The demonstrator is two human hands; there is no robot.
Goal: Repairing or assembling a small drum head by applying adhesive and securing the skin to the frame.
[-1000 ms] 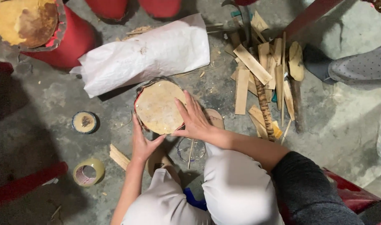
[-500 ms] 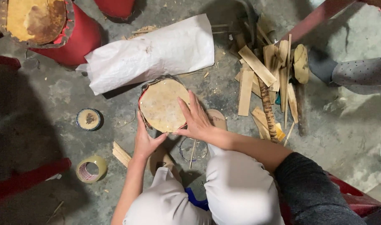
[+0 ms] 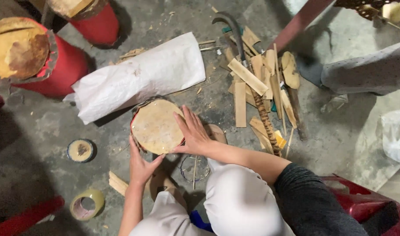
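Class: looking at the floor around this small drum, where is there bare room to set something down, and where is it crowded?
Bare concrete lies between the small drum, the tape roll and the red drum. Crowded: the wood scraps right of it, and the white sack touching its far edge.

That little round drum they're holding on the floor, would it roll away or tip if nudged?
Probably not. The small drum sits skin-up on the concrete floor, so it should slide rather than roll. It looks light, since the left hand and right hand steady its rim with spread fingers. The skin looks taut.

Near edge of the small drum (image 3: pixel 156 126) behind both hands; second red drum (image 3: pixel 88 17) cut off above.
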